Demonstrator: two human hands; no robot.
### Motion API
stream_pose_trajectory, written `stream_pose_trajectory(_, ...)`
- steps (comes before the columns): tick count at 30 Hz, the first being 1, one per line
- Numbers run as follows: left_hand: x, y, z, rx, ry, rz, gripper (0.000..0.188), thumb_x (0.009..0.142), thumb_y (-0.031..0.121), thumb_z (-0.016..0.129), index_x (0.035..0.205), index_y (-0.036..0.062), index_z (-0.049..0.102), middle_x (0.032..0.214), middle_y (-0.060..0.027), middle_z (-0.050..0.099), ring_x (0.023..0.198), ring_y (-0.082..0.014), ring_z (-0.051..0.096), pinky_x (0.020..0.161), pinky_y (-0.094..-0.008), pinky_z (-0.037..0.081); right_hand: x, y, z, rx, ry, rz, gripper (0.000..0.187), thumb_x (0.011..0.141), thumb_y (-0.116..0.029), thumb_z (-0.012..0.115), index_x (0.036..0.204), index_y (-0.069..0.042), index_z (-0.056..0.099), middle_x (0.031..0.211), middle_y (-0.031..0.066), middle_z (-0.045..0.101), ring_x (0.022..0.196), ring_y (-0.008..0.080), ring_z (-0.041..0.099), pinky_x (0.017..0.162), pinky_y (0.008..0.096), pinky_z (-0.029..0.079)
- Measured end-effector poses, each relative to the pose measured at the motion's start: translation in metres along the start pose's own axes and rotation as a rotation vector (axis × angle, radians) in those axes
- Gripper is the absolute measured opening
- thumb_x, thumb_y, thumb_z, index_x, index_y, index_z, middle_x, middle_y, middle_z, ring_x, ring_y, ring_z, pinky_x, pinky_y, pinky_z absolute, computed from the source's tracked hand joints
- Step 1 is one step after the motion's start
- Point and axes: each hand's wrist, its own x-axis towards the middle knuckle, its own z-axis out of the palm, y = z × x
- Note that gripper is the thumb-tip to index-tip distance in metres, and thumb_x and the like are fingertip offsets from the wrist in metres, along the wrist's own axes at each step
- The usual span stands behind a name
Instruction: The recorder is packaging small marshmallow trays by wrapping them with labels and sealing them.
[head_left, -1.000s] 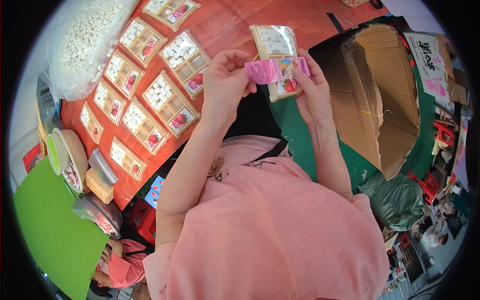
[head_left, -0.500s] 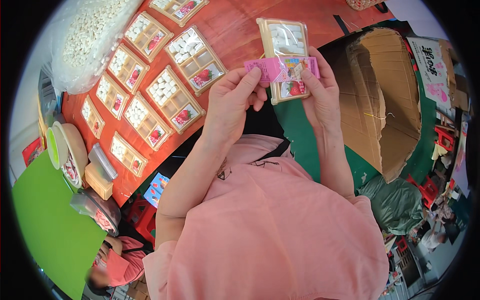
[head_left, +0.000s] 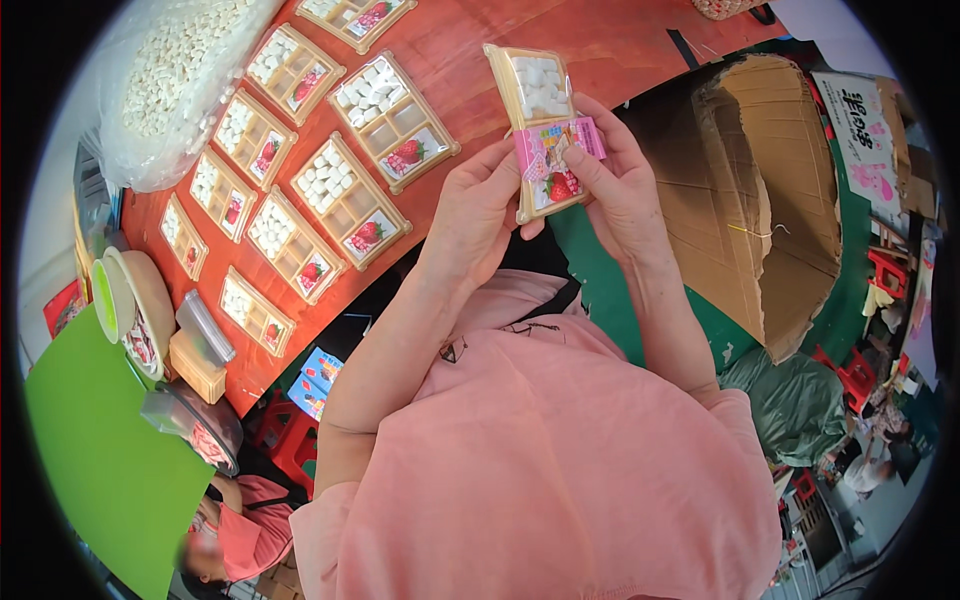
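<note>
Between my hands, above the table's near edge, is a beige tray (head_left: 542, 85) under a clear lid. White pieces fill its far part and a strawberry picture lies at its near end. A pink printed paper band (head_left: 545, 150) wraps across its middle. My left hand (head_left: 478, 205) grips the tray's left edge, thumb by the band. My right hand (head_left: 618, 185) is closed on the right side, its thumb pressed on the band and the fingers partly hidden behind. Several similar trays (head_left: 350, 200), with white pieces and strawberry pictures, lie on the red table (head_left: 480, 60).
A clear plastic bag (head_left: 170, 100) of white pieces lies at the far left. Bowls (head_left: 140, 310) and a stack of clear lids (head_left: 205, 325) stand near the left edge. An open cardboard box (head_left: 800, 200) is at right. Another person (head_left: 255, 530) sits at lower left.
The pink band's loose left end now lies folded around the tray's left side. Both hands and the tray have shifted slightly left, and the tray has turned a little.
</note>
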Motion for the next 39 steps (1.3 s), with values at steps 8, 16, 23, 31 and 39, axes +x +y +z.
stream_pose_trajectory(8,0.005,0.008,-0.021,0.300,0.034,0.098,0.026,0.102,0.016,0.059,0.120,-0.0028,0.061,0.089,-0.0046,0.068,0.060,-0.0065,0.057,0.047,-0.0222,0.043,0.000,0.004,0.003,-0.012,-0.020,0.000,0.055,0.094,-0.002,0.068,0.143,0.001,0.045,0.129,0.0113,0.060,0.117,0.0174,0.061,0.099,0.0323,0.053)
stream_pose_trajectory(16,0.000,0.022,-0.025,0.459,0.064,0.037,0.026,0.094,0.013,0.070,0.116,-0.0003,0.067,0.091,-0.0030,0.069,0.067,-0.0066,0.057,0.055,-0.0190,0.041,0.004,0.005,0.009,-0.282,-0.056,-0.108,0.057,0.094,0.000,0.066,0.145,0.001,0.042,0.131,0.0112,0.057,0.118,0.0166,0.059,0.100,0.0322,0.051)
stream_pose_trajectory(23,-0.010,0.035,-0.042,0.312,-0.053,0.022,0.026,0.094,0.008,0.069,0.118,0.0013,0.066,0.103,-0.0049,0.071,0.074,-0.0070,0.061,0.056,-0.0238,0.045,-0.005,-0.024,-0.013,-0.196,-0.120,-0.038,0.047,0.097,0.000,0.061,0.141,0.001,0.047,0.121,0.0099,0.065,0.113,0.0157,0.062,0.094,0.0274,0.051)
stream_pose_trajectory(31,-0.018,0.035,-0.052,0.839,-0.465,0.645,0.018,0.089,0.002,0.071,0.106,0.0004,0.069,0.105,-0.0138,0.070,0.091,-0.0215,0.066,0.077,-0.0304,0.055,-0.018,-0.061,-0.013,-1.002,-0.423,-0.659,0.023,0.085,0.008,0.069,0.106,-0.001,0.071,0.114,0.0165,0.070,0.113,0.0238,0.065,0.093,0.0325,0.053)
stream_pose_trajectory(39,-0.028,0.045,-0.019,1.213,-0.770,1.039,0.026,0.079,0.007,0.075,0.102,-0.0017,0.067,0.103,-0.0183,0.069,0.094,-0.0351,0.064,0.080,-0.0417,0.052,-0.030,-0.093,0.003,-1.206,-0.549,-0.737,0.027,0.066,-0.003,0.076,0.092,-0.006,0.076,0.084,0.0047,0.057,0.077,0.0202,0.057,0.061,0.0283,0.043)
